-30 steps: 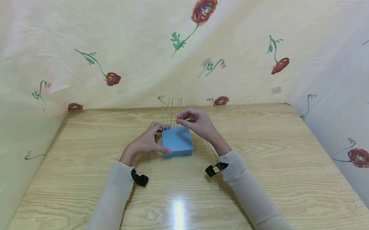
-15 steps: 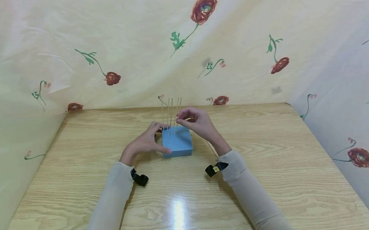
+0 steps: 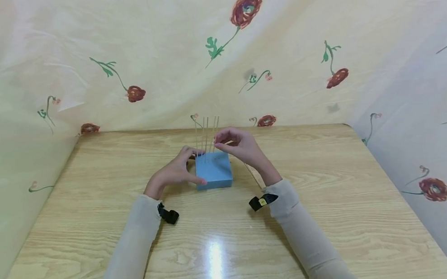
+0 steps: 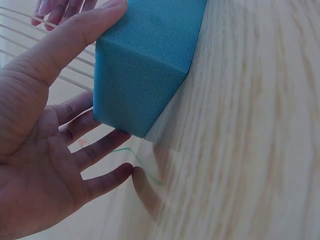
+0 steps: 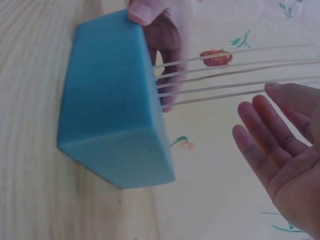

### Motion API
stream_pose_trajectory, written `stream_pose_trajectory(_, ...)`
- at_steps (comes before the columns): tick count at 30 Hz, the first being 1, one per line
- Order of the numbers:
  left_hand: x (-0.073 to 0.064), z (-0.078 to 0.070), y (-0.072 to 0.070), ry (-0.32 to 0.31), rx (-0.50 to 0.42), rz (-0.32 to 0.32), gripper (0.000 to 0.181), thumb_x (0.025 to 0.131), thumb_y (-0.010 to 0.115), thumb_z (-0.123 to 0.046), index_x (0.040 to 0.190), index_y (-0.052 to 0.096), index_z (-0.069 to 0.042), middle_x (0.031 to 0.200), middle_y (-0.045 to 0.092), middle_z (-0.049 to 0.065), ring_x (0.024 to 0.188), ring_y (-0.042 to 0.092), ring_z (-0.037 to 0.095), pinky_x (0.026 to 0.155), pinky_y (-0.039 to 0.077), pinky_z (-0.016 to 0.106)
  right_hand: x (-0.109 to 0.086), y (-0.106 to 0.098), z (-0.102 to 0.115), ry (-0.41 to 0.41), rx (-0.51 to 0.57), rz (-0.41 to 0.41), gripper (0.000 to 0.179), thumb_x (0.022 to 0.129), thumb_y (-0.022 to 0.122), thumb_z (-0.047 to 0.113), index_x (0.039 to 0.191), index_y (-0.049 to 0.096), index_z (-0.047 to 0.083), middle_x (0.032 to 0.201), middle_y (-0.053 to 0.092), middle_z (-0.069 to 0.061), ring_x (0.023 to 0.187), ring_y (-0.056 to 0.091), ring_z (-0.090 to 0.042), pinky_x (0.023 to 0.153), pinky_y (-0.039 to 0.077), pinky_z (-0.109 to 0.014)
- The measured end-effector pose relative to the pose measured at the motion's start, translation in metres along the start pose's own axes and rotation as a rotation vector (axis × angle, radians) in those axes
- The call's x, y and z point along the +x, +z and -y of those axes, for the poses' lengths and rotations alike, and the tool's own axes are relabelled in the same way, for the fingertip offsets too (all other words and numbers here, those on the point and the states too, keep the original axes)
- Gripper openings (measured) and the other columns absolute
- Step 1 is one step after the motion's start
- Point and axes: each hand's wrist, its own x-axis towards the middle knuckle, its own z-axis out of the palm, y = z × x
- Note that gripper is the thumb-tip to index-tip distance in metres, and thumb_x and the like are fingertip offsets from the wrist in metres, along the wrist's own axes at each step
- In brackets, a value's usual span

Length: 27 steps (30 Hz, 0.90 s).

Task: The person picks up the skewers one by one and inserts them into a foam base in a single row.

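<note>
A blue foam block sits on the table, with several thin wooden skewers standing up from its top. My left hand grips the block from its left side, the thumb on the near side and fingers reaching round the far side. At the block's right rear, my right hand pinches the nearest skewer partway up between thumb and index finger. In the right wrist view the thumb covers part of that skewer, and the other fingers are loosely bent away from it.
A pale wood-grain table lies under the block. Behind it hangs a cream cloth printed with red flowers. One or more thin sticks lie on the table beside my right wrist.
The right hand has shifted very slightly right and up at the skewer. My left hand and the foam block hold their place; the view has tilted a little.
</note>
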Motion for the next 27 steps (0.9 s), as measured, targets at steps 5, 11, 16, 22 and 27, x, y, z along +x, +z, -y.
stream_pose_trajectory(5, 0.001, 0.001, 0.0, 0.0, 0.0, 0.002, 0.091, 0.076, 0.092, -0.03, 0.152, 0.043, -0.019, 0.147, 0.033, 0.008, 0.143, 0.032, 0.031, 0.119, 0.031, 0.056, 0.001, -0.009, 0.006, 0.031, -0.032, 0.027, 0.021, 0.097, 0.07, 0.01, 0.113, 0.069, -0.002, 0.111, 0.071, -0.017, 0.099, 0.068, -0.016, 0.085, 0.058, -0.031)
stream_pose_trajectory(11, 0.0, 0.0, 0.0, 0.019, -0.002, 0.012, 0.092, 0.078, 0.091, -0.03, 0.153, 0.041, -0.016, 0.149, 0.031, 0.011, 0.143, 0.031, 0.033, 0.118, 0.031, 0.058, 0.006, -0.022, 0.012, 0.058, -0.099, 0.058, 0.023, 0.096, 0.072, 0.013, 0.116, 0.07, 0.002, 0.111, 0.071, -0.016, 0.1, 0.068, -0.02, 0.087, 0.058, -0.034)
stream_pose_trajectory(16, -0.001, -0.001, 0.001, 0.016, -0.008, 0.02, 0.092, 0.078, 0.091, -0.031, 0.153, 0.041, -0.017, 0.151, 0.03, 0.011, 0.144, 0.03, 0.034, 0.118, 0.031, 0.06, 0.007, -0.035, 0.017, 0.046, -0.15, 0.096, 0.023, 0.095, 0.072, 0.01, 0.116, 0.07, 0.001, 0.107, 0.072, -0.019, 0.098, 0.068, -0.027, 0.088, 0.057, -0.036)
stream_pose_trajectory(22, -0.002, 0.0, 0.0, 0.0, -0.002, 0.02, 0.092, 0.077, 0.091, -0.032, 0.153, 0.041, -0.02, 0.153, 0.028, 0.01, 0.146, 0.029, 0.033, 0.118, 0.032, 0.059, 0.003, -0.05, 0.02, 0.06, -0.215, 0.149, 0.021, 0.094, 0.074, 0.009, 0.113, 0.072, 0.002, 0.102, 0.071, -0.018, 0.093, 0.069, -0.027, 0.078, 0.056, -0.024)
stream_pose_trajectory(27, -0.002, -0.001, 0.0, 0.013, -0.001, 0.018, 0.092, 0.078, 0.091, -0.031, 0.154, 0.04, -0.018, 0.155, 0.027, 0.014, 0.146, 0.028, 0.035, 0.117, 0.031, 0.061, -0.001, -0.061, 0.016, 0.07, -0.276, 0.207, 0.019, 0.094, 0.073, 0.008, 0.112, 0.072, 0.003, 0.099, 0.07, -0.015, 0.09, 0.067, -0.025, 0.076, 0.056, -0.023)
